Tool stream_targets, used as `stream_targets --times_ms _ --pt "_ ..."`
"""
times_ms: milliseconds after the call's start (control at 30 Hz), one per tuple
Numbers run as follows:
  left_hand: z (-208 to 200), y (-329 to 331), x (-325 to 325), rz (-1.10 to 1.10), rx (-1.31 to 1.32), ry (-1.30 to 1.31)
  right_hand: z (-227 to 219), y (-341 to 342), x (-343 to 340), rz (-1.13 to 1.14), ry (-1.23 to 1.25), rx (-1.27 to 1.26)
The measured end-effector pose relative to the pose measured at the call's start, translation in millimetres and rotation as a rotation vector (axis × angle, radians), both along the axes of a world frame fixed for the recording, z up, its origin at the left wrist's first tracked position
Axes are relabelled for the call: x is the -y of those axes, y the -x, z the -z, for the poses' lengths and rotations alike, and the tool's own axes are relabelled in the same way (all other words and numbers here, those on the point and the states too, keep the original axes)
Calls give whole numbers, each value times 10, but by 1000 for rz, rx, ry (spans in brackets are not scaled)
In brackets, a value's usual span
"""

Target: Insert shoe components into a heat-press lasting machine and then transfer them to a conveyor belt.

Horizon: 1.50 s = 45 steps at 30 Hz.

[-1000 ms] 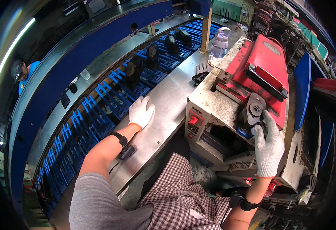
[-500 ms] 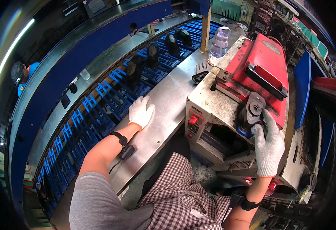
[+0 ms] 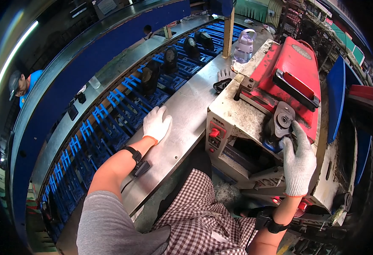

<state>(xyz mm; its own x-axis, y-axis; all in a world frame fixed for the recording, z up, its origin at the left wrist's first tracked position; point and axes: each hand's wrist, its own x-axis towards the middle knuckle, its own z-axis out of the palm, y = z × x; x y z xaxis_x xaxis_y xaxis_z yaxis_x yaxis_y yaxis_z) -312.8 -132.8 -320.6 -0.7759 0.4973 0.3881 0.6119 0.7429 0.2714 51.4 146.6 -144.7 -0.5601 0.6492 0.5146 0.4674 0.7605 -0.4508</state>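
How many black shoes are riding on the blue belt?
4 that I can see. One shoe is nearest, the next sits just beyond it, then one and the farthest by the wooden post. More may be hidden farther along.

No visible change between frames.

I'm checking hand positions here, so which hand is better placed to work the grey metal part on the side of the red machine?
The right hand. Its gloved fingers already rest on the grey metal part beside the red machine. The left hand lies flat on the steel table, well away from it.
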Motion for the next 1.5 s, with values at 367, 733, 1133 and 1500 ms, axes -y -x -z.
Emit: stream_targets --times_ms 367,733,1133,1500 --pt "-29 -23 3 -11 25 16 7 -3 7 7 18 -14" --pt "26 15 28 -43 59 -13 21 3 -7 -3 18 -24" --pt "-360 1052 2089 -1398 -219 154 -47 59 101 34 -12 24" --pt "445 1663 4003 -929 726 -1066 -23 88 80 66 36 31"
